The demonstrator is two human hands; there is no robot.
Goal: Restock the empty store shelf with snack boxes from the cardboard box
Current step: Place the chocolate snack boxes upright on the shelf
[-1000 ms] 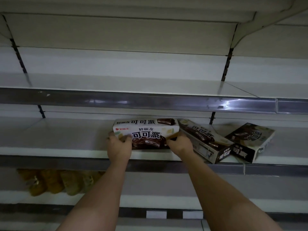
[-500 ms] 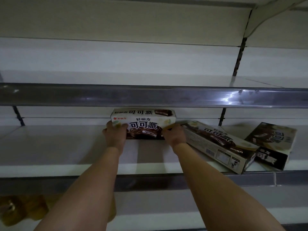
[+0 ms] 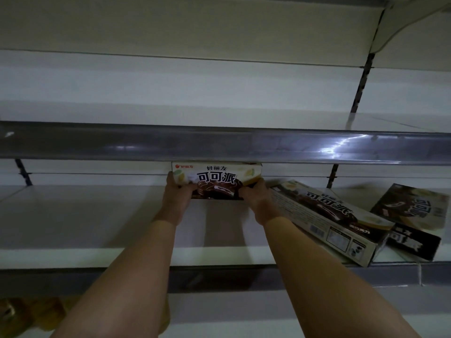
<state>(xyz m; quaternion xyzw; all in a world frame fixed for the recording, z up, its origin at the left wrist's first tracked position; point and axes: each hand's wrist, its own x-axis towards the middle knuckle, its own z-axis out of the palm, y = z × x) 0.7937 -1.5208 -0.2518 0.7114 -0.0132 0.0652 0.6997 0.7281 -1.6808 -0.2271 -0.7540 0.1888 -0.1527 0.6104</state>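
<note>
Deep on the shelf [image 3: 85, 215], toward twelve o'clock near the back panel, a snack box [image 3: 217, 180] stands on its long edge with its printed front facing out, its top partly hidden behind the rail [image 3: 219, 145] of the shelf above. Both hands hold it by its short ends: the left hand [image 3: 177, 195] wraps the nine o'clock end and the right hand [image 3: 256, 200] the three o'clock end, fingers curled round the lower corners. Gripping both ends likely keeps the long box square to the back wall as it is set far in, leaving front space for more rows. At about three o'clock a second box [image 3: 324, 220] lies flat and skewed, its near end reaching over the shelf lip, and a third box [image 3: 412, 215] lies flat just beyond it at four o'clock, also askew; the two seem dropped there as a waiting supply rather than arranged. Below, at seven o'clock, dim yellow packets [image 3: 29, 315] sit on a lower shelf. No cardboard box is in view.
</note>
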